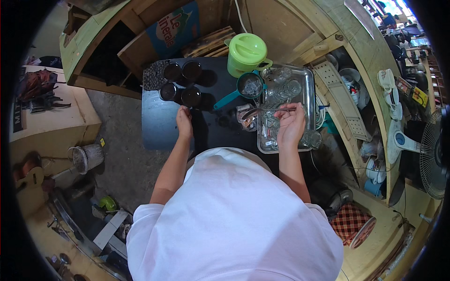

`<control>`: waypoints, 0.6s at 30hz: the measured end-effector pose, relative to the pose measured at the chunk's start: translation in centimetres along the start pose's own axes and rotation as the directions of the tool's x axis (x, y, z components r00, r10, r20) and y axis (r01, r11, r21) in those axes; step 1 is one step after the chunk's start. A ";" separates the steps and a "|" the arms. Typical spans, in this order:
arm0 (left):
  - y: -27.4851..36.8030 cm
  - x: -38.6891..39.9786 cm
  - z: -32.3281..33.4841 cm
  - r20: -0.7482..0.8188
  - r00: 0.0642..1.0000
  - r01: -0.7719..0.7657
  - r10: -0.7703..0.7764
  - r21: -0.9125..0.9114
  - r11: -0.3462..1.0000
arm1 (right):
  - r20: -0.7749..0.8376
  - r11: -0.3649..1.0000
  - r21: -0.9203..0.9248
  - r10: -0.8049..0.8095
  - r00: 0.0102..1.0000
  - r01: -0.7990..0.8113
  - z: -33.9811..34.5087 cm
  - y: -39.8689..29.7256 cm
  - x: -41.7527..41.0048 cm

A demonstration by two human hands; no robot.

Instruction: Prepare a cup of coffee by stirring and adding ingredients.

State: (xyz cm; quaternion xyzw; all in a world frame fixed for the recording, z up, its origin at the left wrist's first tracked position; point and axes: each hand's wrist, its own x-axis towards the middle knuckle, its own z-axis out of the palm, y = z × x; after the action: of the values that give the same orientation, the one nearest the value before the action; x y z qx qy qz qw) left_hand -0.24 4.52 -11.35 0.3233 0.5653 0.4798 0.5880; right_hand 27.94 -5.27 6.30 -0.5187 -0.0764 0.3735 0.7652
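My right hand (291, 124) grips a metal spoon (251, 113) by its handle, palm turned up. The spoon's bowl points left, above a small clear container (247, 123) whose contents I cannot make out. Fingers curled, my left hand (184, 123) is just in front of the nearest glass of dark liquid (191, 96); whether it holds or touches anything is unclear. Several such glasses stand together at the back left of the dark table (160, 123). A teal-handled strainer (250, 85) lies right of them, beside a lidded green pitcher (247, 54).
On the right, a metal tray (309, 91) carries several clear glasses (288, 89). A dark pebbled mat (153, 75) covers the back-left corner. Wooden cabinets (281, 21) close in the far side. A fan (434, 154) stands far right; a bucket (88, 158) sits on the left floor.
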 end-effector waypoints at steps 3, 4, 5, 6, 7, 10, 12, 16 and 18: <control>-0.2 0.1 -0.1 0.014 1.000 0.002 -0.001 -0.064 0.998 | -0.008 1.000 -0.017 -0.003 1.000 0.003 0.1 -0.2 -0.2; -0.1 0.2 0.0 0.016 1.000 0.002 -0.001 -0.064 0.998 | -0.012 1.000 -0.026 -0.007 1.000 0.007 0.1 -0.2 -0.2; 0.0 0.2 0.1 0.007 1.000 -0.012 0.012 -0.041 0.999 | -0.013 1.000 -0.026 -0.008 1.000 0.008 0.1 -0.2 -0.2; 0.1 0.2 0.3 -0.002 1.000 -0.025 0.025 -0.017 1.000 | -0.022 0.999 -0.031 -0.014 1.000 0.013 0.0 -0.1 -0.1; 0.3 0.2 0.4 0.000 1.000 -0.024 0.024 -0.017 1.000 | -0.031 0.999 -0.035 -0.019 0.999 0.018 0.0 -0.1 -0.1; 0.0 0.5 0.3 -0.003 0.998 -0.063 0.063 0.019 0.998 | -0.065 0.998 -0.058 -0.038 0.997 0.035 -0.2 -0.4 -0.1; -0.4 1.1 0.0 0.042 0.997 -0.059 0.062 -0.054 0.997 | -0.044 0.991 -0.116 -0.076 0.996 0.070 0.0 -1.1 -0.1; 0.0 1.1 0.9 0.003 0.997 -0.076 0.076 -0.002 0.997 | -0.011 0.908 -0.318 -0.292 0.956 0.274 -0.3 -1.9 0.3; 0.0 1.2 0.8 0.016 0.995 -0.095 0.095 0.006 0.995 | 0.034 0.832 -0.408 -0.398 0.917 0.376 -0.8 -2.4 0.9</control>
State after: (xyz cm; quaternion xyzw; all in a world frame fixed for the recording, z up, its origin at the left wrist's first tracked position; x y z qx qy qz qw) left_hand 0.47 5.73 -11.63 0.3555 0.5464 0.5026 0.5678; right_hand 30.20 -5.71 7.75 -0.6496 -0.2355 0.1730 0.7019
